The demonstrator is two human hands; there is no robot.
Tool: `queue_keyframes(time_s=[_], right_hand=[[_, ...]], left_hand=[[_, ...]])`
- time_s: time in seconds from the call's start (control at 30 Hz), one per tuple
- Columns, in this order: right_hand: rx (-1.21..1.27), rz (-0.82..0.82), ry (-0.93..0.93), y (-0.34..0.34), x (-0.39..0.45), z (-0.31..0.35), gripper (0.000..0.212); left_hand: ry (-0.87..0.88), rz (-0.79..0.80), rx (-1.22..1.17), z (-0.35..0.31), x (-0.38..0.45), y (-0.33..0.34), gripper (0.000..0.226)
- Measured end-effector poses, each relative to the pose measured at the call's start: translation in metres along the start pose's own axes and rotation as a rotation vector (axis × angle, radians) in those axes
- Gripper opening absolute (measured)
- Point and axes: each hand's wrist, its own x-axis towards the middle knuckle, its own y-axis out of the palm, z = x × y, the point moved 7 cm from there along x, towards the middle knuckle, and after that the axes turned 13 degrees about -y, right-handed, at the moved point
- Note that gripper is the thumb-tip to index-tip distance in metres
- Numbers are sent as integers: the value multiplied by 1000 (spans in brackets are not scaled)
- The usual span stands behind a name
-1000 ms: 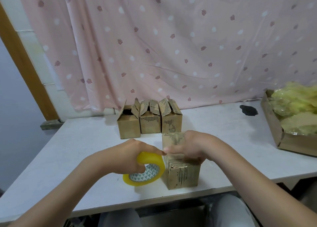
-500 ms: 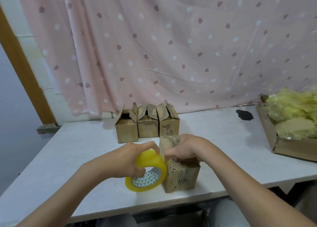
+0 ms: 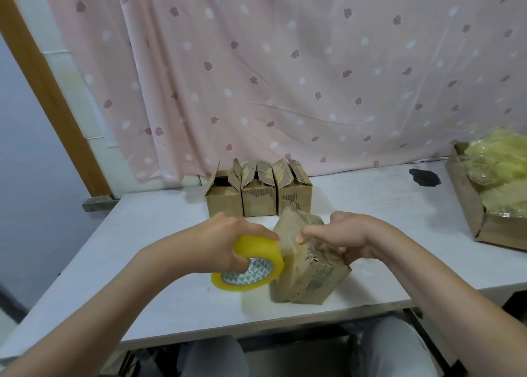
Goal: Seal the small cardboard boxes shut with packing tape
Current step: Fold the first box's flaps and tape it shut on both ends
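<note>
Two hands | left (image 3: 225, 241) grips tape roll (image 3: 248, 265) | right (image 3: 346, 238) holds tilted box (image 3: 306, 265)

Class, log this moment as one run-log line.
left hand: grips tape roll | right hand: holds tilted box | three boxes: flaps open

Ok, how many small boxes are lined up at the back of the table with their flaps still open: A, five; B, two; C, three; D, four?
C: three open-flapped boxes stand side by side behind the left hand and right hand.
</note>
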Motion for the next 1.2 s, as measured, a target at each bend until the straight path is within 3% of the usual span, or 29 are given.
queue_keyframes(time_s=[0.27, 0.43, 0.6, 0.8, 0.97, 1.07, 1.2], right_hand=[[125, 32, -5, -1, 13, -22, 40], [165, 32, -12, 0, 18, -26, 43], [229, 71, 13, 1, 17, -35, 76], [287, 52, 18, 3, 15, -39, 77], [387, 69, 19, 2, 10, -47, 66], [355, 63, 4, 1, 8, -42, 51], [112, -20, -13, -9, 9, -33, 64]], left_hand=[[10, -43, -88, 3, -16, -8, 65], [-5, 4, -18, 4, -16, -9, 68], [0, 20, 121, 13, -15, -3, 79], [-6, 94, 171, 10, -9, 14, 83], [11, 89, 270, -3, 1, 20, 84], [25, 57, 333, -9, 4, 21, 86], [23, 44, 319, -10, 3, 27, 87]])
